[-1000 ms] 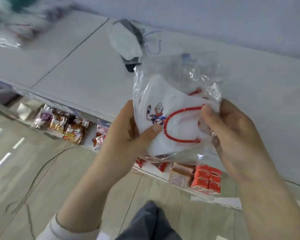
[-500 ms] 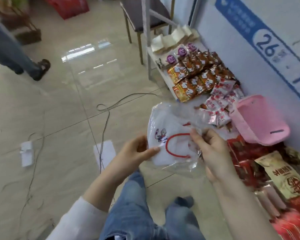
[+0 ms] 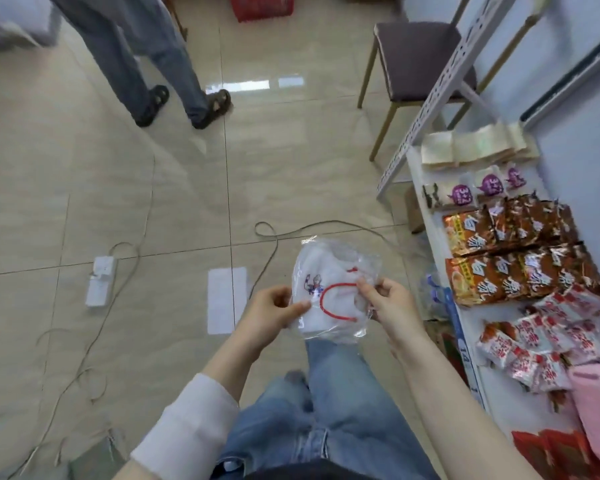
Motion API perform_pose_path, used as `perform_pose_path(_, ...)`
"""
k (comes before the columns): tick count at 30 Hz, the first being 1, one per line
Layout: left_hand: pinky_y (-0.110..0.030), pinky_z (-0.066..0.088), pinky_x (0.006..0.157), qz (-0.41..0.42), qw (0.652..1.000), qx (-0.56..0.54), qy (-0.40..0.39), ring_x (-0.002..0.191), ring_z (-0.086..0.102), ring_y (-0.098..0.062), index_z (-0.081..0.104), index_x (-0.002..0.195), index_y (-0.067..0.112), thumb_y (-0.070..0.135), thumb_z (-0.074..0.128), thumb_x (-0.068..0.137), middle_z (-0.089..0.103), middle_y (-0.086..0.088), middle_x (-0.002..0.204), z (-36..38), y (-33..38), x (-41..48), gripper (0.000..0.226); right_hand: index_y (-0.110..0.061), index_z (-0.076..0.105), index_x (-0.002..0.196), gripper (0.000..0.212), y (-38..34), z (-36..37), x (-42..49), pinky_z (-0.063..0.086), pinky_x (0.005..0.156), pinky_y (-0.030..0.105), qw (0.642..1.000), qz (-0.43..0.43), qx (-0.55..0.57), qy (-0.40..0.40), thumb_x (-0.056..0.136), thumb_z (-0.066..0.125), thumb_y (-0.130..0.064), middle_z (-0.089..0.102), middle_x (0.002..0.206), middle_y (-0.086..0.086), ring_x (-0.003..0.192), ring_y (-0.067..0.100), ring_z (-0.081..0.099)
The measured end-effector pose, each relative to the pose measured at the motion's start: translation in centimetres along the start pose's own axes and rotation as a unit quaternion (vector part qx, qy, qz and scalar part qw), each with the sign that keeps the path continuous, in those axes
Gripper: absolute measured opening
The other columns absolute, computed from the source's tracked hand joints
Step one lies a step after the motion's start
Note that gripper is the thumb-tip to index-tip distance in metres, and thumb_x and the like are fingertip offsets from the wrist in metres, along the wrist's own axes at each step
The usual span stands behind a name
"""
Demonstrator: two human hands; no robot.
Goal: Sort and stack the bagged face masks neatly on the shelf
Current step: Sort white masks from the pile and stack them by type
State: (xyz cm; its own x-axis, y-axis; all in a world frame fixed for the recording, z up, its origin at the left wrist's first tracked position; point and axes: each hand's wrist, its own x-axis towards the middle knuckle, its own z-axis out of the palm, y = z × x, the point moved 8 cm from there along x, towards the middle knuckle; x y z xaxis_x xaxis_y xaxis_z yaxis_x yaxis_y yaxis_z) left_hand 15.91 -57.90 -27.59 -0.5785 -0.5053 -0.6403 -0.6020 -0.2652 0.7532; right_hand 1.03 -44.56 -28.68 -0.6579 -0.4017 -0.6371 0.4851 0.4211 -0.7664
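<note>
White bagged mask (image 3: 328, 271) in left hand (image 3: 271, 313), right hand (image 3: 392, 306); purple "3+2" packets (image 3: 462, 195).

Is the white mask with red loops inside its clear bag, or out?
Inside. The crinkled clear plastic bag covers the white cartoon-print mask; left hand and right hand pinch its edges.

A white power strip (image 3: 101, 284) lies on the tiled floor (image 3: 66, 202) to my left, cables (image 3: 276, 247) strung across the tiles and a white sheet (image 3: 226, 299) near it. Farther off stand another person's legs (image 3: 146, 57) in dark sandals, with a dark-seated chair (image 3: 420, 60) to their right. Brown snack packets (image 3: 510, 251) lie at my right.
</note>
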Motion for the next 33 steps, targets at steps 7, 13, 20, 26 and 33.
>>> perform_pose_path(7, -0.018, 0.041, 0.059, 0.097, 0.995, -0.021, 0.013, 0.053, 0.046, -0.004, 0.066, 0.077, 0.005, 0.012, 0.068, 0.085, 0.05, 0.011, 0.054, -2.2, 17.1, 10.4, 0.01, 0.0, 0.064, 0.102, 0.031, -17.6, 0.2, 10.4, 0.052, 0.083, 0.041, 0.995, -0.097, 0.03, 0.003, 0.081, 0.069, -0.022, 0.07, 0.098, 0.017, 0.081, 0.02, 0.066)
perform_pose_path(13, -0.017, 0.04, 0.057, 0.242, 0.97, -0.006, -0.012, 0.055, 0.046, -0.005, 0.061, 0.067, 0.013, 0.015, 0.071, 0.082, 0.048, 0.001, 0.062, -0.4, 34.3, 15.7, 0.018, -0.015, 0.062, 0.084, 0.025, -34.1, -5.0, 12.6, 0.05, 0.068, 0.016, 0.963, -0.253, 0.02, 0.094, 0.077, 0.067, -0.038, 0.068, 0.08, 0.003, 0.072, 0.007, 0.063)
perform_pose_path(20, -0.023, 0.037, 0.059, 0.367, 0.912, 0.046, -0.175, 0.061, 0.042, -0.01, 0.068, 0.066, 0.02, 0.019, 0.072, 0.081, 0.043, 0.004, 0.059, 9.1, 49.5, 18.1, 0.015, -0.02, 0.063, 0.08, 0.017, -42.6, -16.3, 9.9, 0.052, 0.07, 0.028, 0.895, -0.315, 0.068, 0.308, 0.077, 0.069, -0.036, 0.067, 0.072, -0.002, 0.066, 0.01, 0.062)
perform_pose_path(26, -0.03, 0.031, 0.063, 0.414, 0.82, 0.161, -0.359, 0.062, 0.035, -0.016, 0.055, 0.08, 0.001, 0.045, 0.071, 0.076, 0.04, -0.002, 0.064, 20.9, 54.5, 16.7, 0.048, -0.016, 0.059, 0.076, 0.012, -40.3, -24.6, 4.1, 0.042, 0.05, 0.009, 0.818, -0.284, 0.15, 0.478, 0.083, 0.066, -0.022, 0.055, 0.052, -0.009, 0.048, -0.001, 0.052)
perform_pose_path(33, -0.025, 0.048, 0.058, 0.398, 0.737, 0.249, -0.486, 0.056, 0.051, -0.004, 0.054, 0.087, 0.033, 0.028, 0.072, 0.08, 0.059, 0.008, 0.067, 33.2, 50.0, 9.7, 0.02, -0.011, 0.052, 0.067, 0.024, -30.5, -30.3, -4.4, 0.037, 0.045, 0.006, 0.731, -0.189, 0.207, 0.622, 0.085, 0.064, -0.022, 0.049, 0.053, -0.001, 0.042, 0.0, 0.044)
